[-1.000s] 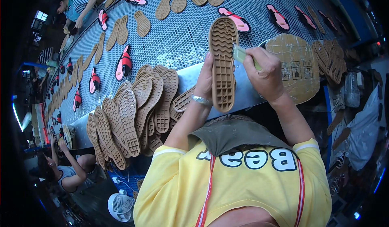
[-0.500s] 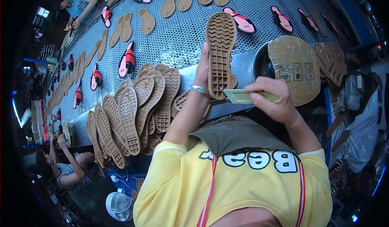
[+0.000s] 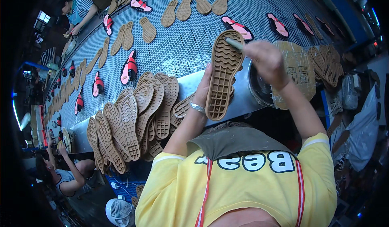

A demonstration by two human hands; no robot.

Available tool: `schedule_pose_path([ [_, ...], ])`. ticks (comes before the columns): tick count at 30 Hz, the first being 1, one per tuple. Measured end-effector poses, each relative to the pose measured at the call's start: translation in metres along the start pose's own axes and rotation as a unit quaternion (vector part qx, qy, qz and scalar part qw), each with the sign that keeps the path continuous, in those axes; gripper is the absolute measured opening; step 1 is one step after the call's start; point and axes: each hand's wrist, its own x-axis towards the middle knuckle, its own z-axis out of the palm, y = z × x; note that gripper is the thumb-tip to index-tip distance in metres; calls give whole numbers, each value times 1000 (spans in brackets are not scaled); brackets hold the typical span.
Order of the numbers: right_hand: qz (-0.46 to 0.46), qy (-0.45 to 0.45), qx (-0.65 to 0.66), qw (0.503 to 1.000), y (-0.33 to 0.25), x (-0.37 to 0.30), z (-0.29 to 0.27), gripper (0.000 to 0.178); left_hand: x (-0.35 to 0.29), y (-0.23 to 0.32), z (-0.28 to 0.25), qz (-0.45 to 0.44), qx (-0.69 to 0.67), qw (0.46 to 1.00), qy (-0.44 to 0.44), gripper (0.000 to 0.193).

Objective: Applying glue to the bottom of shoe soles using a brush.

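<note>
My left hand (image 3: 204, 86) grips a tan shoe sole (image 3: 225, 75) by its left edge and holds it up over the metal ledge, its wavy and gridded tread toward me. My right hand (image 3: 267, 63), slightly blurred, is closed round a brush (image 3: 234, 43) with a flat pale green handle. The brush lies across the sole's upper, wavy end; its tip is hard to make out. Just behind the held sole, another tan sole (image 3: 183, 106) rests on the ledge. A heap of tan soles (image 3: 129, 125) stands to the left of my left forearm.
A round dark basin (image 3: 259, 87), partly covered by cardboard (image 3: 298, 83), sits by my right forearm. Beyond runs a perforated blue-grey conveyor (image 3: 174, 44) with tan soles and pink-red sandals (image 3: 129, 68). More soles (image 3: 326, 65) lie at right. Other people (image 3: 81, 12) work at left.
My right hand has moved the brush from the sole's lower gridded end up to its wavy end. The held sole has come lower and tilted rightward at the top.
</note>
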Motion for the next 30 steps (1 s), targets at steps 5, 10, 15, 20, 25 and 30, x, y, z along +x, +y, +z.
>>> schedule_pose_path([
  [5,-79,-131,58,987,-73,-44,18,19,11,8,-20,-2,-49,998,37,61],
  [10,34,-171,220,960,-80,-48,13,13,5,13,-15,-4,-61,998,-26,62],
  [15,229,21,73,970,-26,-22,-16,13,-6,6,-27,1,-34,997,-73,69],
  [20,230,26,123,965,-11,-8,-28,11,-21,-3,5,40,51,998,-16,66],
  [25,295,-45,66,952,-42,-8,-43,10,-23,-12,19,63,23,998,1,47],
  [30,421,-36,173,890,-21,7,-71,12,-14,-34,21,64,-13,998,-10,44],
])
